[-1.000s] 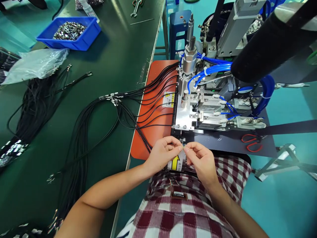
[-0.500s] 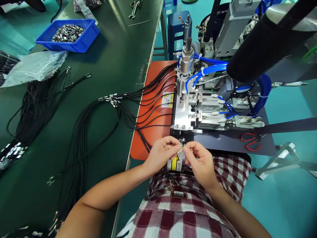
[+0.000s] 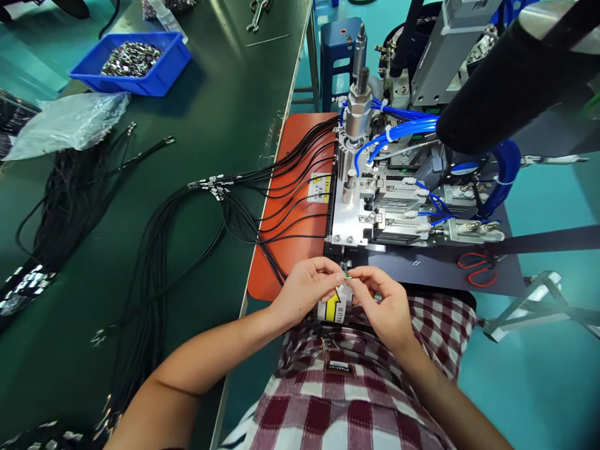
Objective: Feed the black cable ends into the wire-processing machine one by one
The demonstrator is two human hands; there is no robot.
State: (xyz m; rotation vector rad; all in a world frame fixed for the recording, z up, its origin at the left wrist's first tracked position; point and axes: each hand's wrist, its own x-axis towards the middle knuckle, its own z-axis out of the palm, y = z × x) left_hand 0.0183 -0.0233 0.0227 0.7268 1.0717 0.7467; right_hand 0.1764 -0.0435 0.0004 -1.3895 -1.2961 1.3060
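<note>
In front of my waist, my left hand [image 3: 307, 289] and my right hand [image 3: 387, 306] meet fingertip to fingertip, both closed in a pinch. Between them show the thin wire ends [image 3: 347, 277], with a bit of green and white; they are too small to make out fully. Black cables [image 3: 274, 259] run toward my left hand and pass out of sight behind it. Just beyond my fingers stands the metal machine [image 3: 349, 225], with a row of black cables [image 3: 300, 215] lying into its left edge. Below my fingertips is a label with a yellow arrow [image 3: 334, 306].
An orange-red board [image 3: 262, 281] lies under the cables beside the green table [image 3: 225, 112]. On the table are a blue bin [image 3: 173, 65] of small metal parts, a cable bundle [image 3: 154, 262], a plastic bag [image 3: 70, 125] and a wrench [image 3: 255, 15]. Red-handled scissors [image 3: 478, 269] lie right.
My right fingertips have shifted slightly, and more of the green wire end shows between my hands. The left hand stays nearly in place. The whole view has shifted a little.
</note>
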